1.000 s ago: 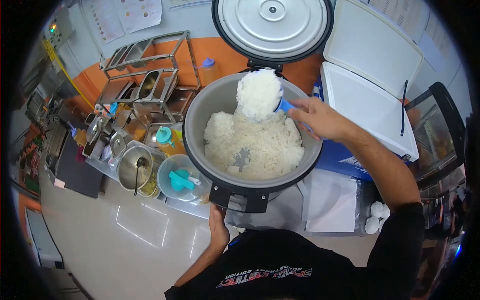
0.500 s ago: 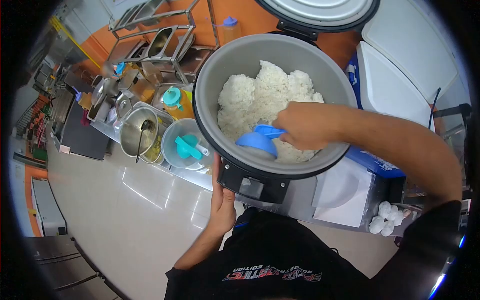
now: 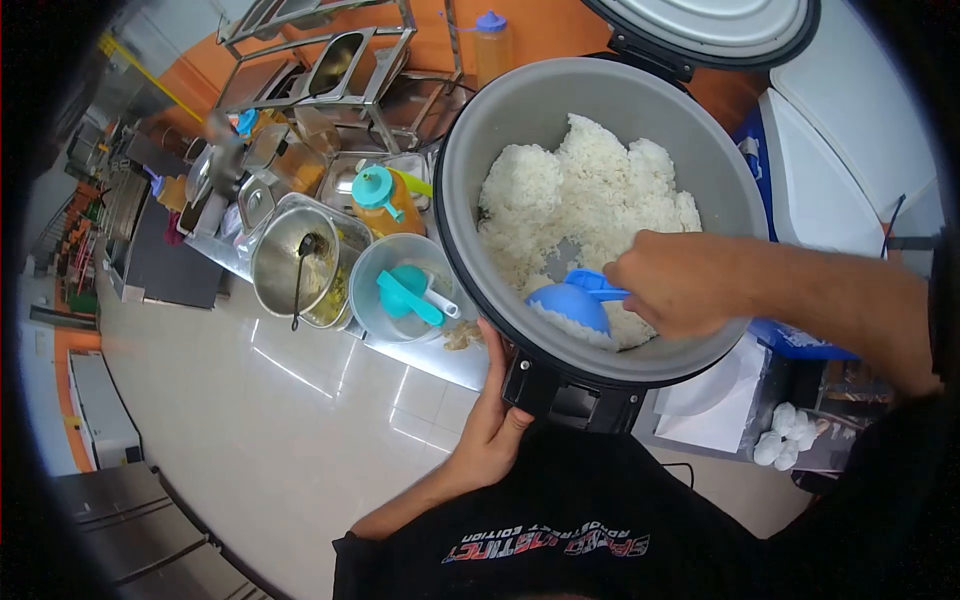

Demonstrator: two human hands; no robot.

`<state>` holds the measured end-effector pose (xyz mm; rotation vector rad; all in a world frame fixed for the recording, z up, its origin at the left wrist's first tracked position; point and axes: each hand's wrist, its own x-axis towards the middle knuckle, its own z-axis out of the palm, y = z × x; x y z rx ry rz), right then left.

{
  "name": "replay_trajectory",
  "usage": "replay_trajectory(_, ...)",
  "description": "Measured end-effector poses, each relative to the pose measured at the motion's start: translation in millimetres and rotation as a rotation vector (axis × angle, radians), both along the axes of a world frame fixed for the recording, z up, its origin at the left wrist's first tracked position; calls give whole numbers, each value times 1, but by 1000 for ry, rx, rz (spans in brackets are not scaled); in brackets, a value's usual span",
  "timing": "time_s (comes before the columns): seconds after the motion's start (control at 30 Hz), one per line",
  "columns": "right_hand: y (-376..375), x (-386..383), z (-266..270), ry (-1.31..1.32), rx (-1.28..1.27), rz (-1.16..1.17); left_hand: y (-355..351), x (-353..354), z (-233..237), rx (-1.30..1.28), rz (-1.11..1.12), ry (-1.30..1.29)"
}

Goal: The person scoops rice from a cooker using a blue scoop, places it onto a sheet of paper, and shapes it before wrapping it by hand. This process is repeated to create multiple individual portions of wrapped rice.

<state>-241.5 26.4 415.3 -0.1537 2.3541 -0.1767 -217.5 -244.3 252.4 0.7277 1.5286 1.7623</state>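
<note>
My right hand (image 3: 675, 283) is closed around the handle of a blue scoop (image 3: 572, 309), inside the pot of a large rice cooker (image 3: 462, 205). White rice (image 3: 610, 195) is heaped toward the pot's far side, with rice also around the scoop; a bit of grey pot bottom shows through beside it. White rice clings along the scoop's lower edge. My left hand (image 3: 487, 430) holds the cooker's outside at the front left, fingers up along its side and thumb against the black front latch (image 3: 578, 403). The cooker's lid (image 3: 710, 25) stands raised at the back.
On the left, a clear tub (image 3: 362, 300) holds a teal scoop (image 3: 405, 295). Beside it stand a steel bowl (image 3: 275, 265) with a ladle and an orange bottle (image 3: 375, 215) with a teal lid. A metal rack (image 3: 385, 90) is behind. Paper (image 3: 700, 415) and white bundles (image 3: 785, 435) lie right.
The cooker and nearby items have shifted right in view. The scoop remains low in the pot, its rice-covered edge more visible, and more grey pot bottom shows. Both hands keep their hold.
</note>
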Motion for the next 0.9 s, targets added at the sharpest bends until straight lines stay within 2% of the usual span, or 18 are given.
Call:
replay_trajectory(0.07, -2, -6, -12, -68, 10, -6, -3, 0, 4, -19, -4, 31)
replay_trajectory(0.13, 7, 5, -5, -15, -37, -16, -1, -3, 5, -42, 39, 107)
replay_trajectory(0.27, 16, 18, 26, 20, -121, -41, -1, 0, 1, 0, 34, -6)
replay_trajectory(0.3, 27, 17, 20, 16, -120, -36, -1, -1, 1, -2, 35, 9)
replay_trajectory(0.37, 51, 7, 2, 7, -343, -45, -1, -1, -1, 12, 45, 28)
replay_trajectory(0.4, 52, 2, 2, 13, -330, -38, -4, -3, -4, 18, 1, 51)
replay_trajectory(0.47, 54, -13, 5, -290, -327, -328, -6, -9, -8, 43, -20, 90)
replay_trajectory(0.5, 56, -16, 2, -280, -314, -312, -7, -10, -9, 39, -22, 138)
replay_trajectory(0.57, 68, -13, -6, -203, -434, -454, -7, -9, -10, 45, -16, 201)
replay_trajectory(0.63, 80, -8, -3, -160, -502, -469, -7, -3, -13, 115, 60, 39)
replay_trajectory(0.67, 84, -4, 0, -134, -582, -496, -7, 0, -20, 130, 59, 56)
replay_trajectory(0.73, 89, 11, 6, -75, -636, -554, -11, 10, -49, 41, 170, -2)
replay_trajectory(0.77, 91, 23, 9, -40, -705, -614, -12, 20, -85, 3, 231, -195)
replay_trajectory(0.8, 93, 35, 12, -22, -705, -627, -12, 24, -98, 8, 213, -185)
replay_trajectory(0.87, 95, 60, 17, 15, -944, -801, -10, 32, -107, -356, 25, 150)
replay_trajectory(0.9, 101, 75, 16, -9, -1039, -874, -3, 36, -106, -356, 0, 159)
